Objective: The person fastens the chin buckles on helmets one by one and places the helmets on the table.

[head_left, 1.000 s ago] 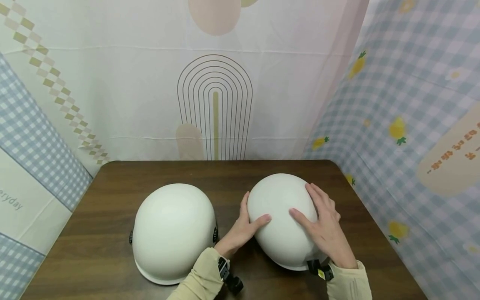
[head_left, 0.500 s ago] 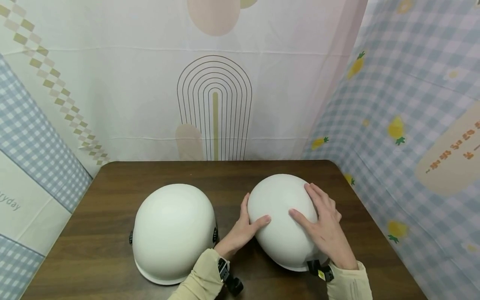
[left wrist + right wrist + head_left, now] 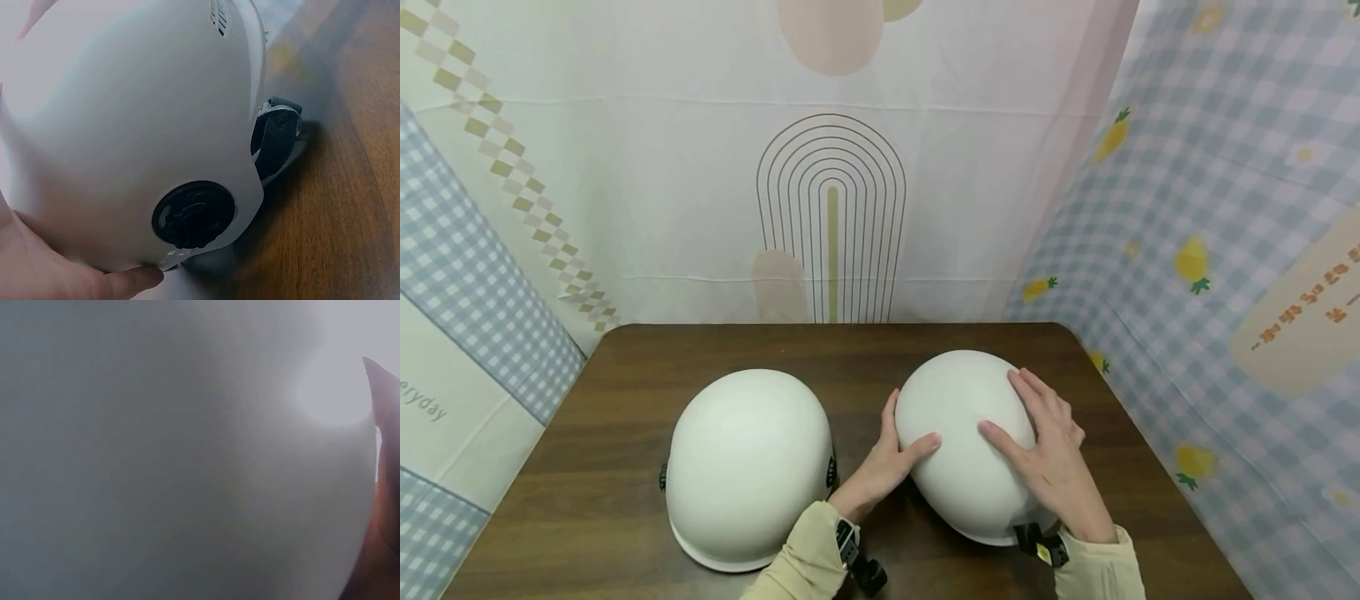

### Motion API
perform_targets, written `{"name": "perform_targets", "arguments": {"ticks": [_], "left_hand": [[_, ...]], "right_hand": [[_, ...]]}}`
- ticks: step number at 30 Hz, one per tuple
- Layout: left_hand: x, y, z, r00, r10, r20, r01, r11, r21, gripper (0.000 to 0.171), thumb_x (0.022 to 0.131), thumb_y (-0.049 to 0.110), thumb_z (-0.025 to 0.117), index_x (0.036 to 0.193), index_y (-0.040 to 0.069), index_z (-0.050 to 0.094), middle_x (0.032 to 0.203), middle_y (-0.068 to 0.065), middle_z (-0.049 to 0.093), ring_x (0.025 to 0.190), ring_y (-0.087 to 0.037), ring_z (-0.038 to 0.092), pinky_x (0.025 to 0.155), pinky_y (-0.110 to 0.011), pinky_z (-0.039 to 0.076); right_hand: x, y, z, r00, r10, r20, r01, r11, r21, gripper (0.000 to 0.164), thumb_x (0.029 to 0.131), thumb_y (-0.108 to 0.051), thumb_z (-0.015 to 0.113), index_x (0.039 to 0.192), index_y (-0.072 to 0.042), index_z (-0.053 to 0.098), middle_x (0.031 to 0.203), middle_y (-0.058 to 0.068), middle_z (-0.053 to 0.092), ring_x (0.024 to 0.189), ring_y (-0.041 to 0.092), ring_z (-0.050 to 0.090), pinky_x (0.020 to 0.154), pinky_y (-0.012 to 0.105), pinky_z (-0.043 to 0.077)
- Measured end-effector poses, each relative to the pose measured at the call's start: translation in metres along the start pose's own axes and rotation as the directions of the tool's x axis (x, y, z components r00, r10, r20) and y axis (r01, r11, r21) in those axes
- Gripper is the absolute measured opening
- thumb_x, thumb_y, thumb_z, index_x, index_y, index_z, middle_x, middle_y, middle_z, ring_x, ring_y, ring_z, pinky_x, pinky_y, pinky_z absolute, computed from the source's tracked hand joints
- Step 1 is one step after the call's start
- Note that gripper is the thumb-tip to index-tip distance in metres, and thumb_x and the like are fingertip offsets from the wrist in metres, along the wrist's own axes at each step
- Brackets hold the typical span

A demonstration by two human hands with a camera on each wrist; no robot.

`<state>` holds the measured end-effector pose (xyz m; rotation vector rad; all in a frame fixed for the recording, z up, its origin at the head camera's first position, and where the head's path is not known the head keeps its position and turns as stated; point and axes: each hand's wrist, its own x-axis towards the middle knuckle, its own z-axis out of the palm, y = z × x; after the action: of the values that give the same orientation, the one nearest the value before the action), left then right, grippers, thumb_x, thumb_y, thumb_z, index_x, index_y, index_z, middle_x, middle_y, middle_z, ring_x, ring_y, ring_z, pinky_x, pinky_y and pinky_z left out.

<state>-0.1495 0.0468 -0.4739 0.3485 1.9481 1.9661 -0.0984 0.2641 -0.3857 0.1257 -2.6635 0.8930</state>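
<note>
A white helmet [image 3: 955,392] with a smooth round shell rests on the right part of the brown table in the head view. My left hand [image 3: 880,471] holds its left side, thumb on the shell and fingers along the far side. On the right side my right hand [image 3: 1054,450] grips it, fingers spread and thumb towards the middle. The left wrist view shows a round black knob [image 3: 194,215], a slotted vent [image 3: 220,17] and a dark strap [image 3: 279,140] below the rim. Blurred white shell fills most of the right wrist view. The helmet's inside is hidden.
A second white helmet [image 3: 745,467] stands on the left of the table [image 3: 587,433], close beside my left forearm, with black knobs on its sides. A patterned white curtain [image 3: 700,200] hangs behind the table, and a blue checked cloth [image 3: 1150,333] along the right.
</note>
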Motion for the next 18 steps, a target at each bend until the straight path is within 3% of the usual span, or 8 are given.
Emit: {"name": "perform_targets", "arguments": {"ticks": [18], "left_hand": [[0.0001, -0.0036, -0.0011, 1.0, -0.015, 0.016, 0.015, 1.0, -0.025, 0.099, 0.087, 0.055, 0.063, 0.155, 0.033, -0.006, 0.157, -0.016, 0.017, 0.132, -0.033, 0.039, 0.102, -0.052, 0.038]], "right_hand": [[-0.0006, -0.002, -0.0006, 1.0, -0.023, -0.002, 0.023, 1.0, 0.012, 0.076, 0.086, -0.044, 0.072, 0.15, -0.02, 0.039, 0.154, 0.01, 0.031, 0.132, 0.039, 0.026, 0.088, 0.059, 0.016]]}}
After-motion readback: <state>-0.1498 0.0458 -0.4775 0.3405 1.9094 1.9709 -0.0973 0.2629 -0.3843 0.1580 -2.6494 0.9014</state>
